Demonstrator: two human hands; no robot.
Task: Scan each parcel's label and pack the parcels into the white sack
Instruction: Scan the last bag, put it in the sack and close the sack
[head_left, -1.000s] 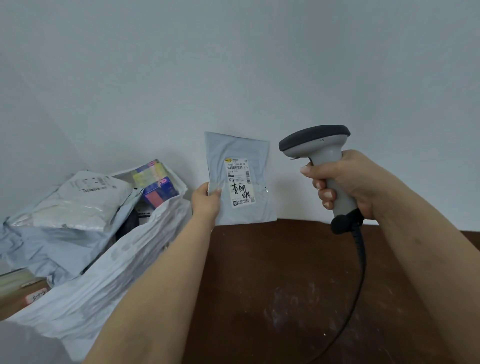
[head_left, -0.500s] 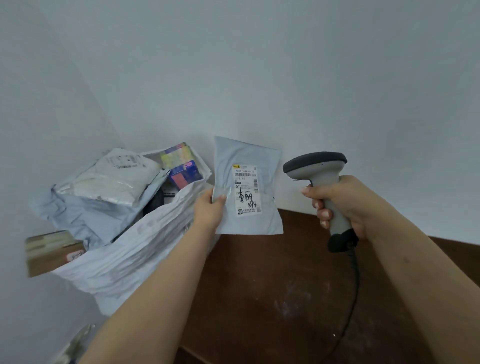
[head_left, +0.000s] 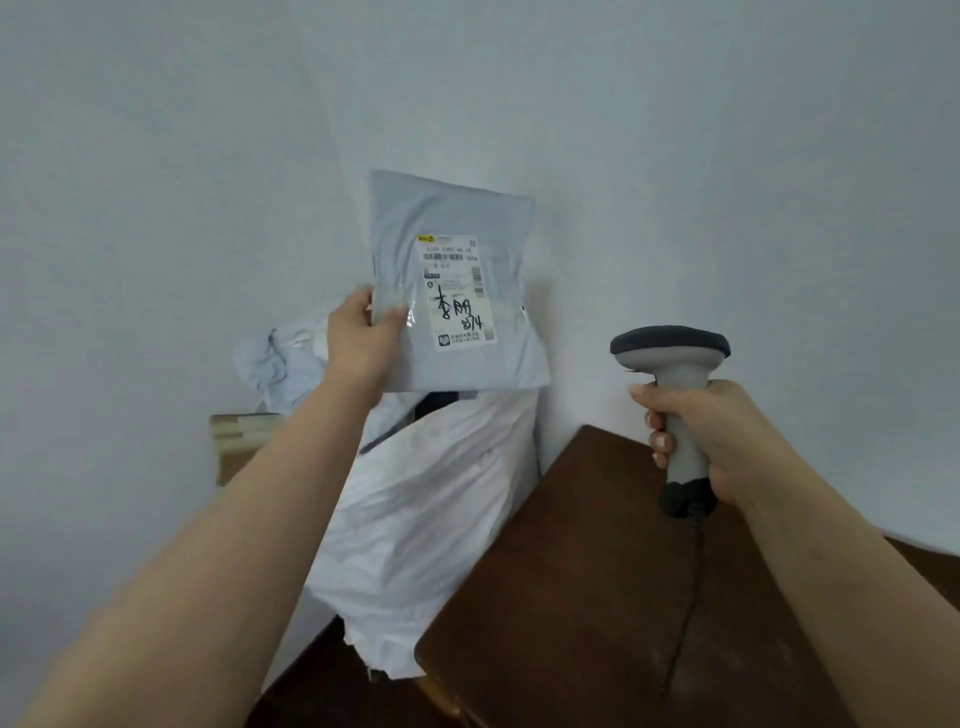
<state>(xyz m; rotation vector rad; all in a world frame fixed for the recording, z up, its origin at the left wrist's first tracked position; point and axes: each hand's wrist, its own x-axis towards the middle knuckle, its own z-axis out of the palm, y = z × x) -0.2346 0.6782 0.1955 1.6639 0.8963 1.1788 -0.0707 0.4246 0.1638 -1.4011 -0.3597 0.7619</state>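
I see the left hand (head_left: 363, 338) pinching a grey parcel (head_left: 452, 280) by its left edge, now lifted higher and further left, above the open white sack (head_left: 431, 519) beside the table (head_left: 571, 597). The right hand (head_left: 711, 441) grips the scanner (head_left: 675, 374), now lower and apart from the parcel's label (head_left: 457, 291)

- The grey parcel (head_left: 457, 291) is a flat plastic mailer, held upright in the air above the sack, its white label (head_left: 457, 291) with black handwriting facing the camera.
- The white sack (head_left: 421, 525) stands crumpled and bulging beside the brown table's corner.
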